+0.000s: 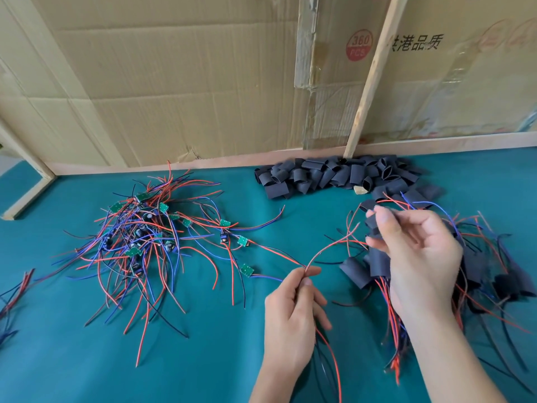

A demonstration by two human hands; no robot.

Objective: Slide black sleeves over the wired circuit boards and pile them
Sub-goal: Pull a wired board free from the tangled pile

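A tangle of small green circuit boards [139,228] with red, blue and black wires lies on the teal table at left. Empty black sleeves [337,174] are heaped against the back wall. At right lies a pile of sleeved boards [479,266] with wires trailing. My right hand [415,254] pinches a black sleeve [373,222] with wires running through it, above the sleeved pile. My left hand [293,309] pinches the red wires [328,248] that arc from that sleeve, below and left of it.
Flattened cardboard [189,82] forms the back wall, with a wooden slat [374,74] leaning on it. A wooden frame [32,190] edges the table at far left. A few loose wires [14,295] lie at the left border. Teal cloth [203,344] covers the table.
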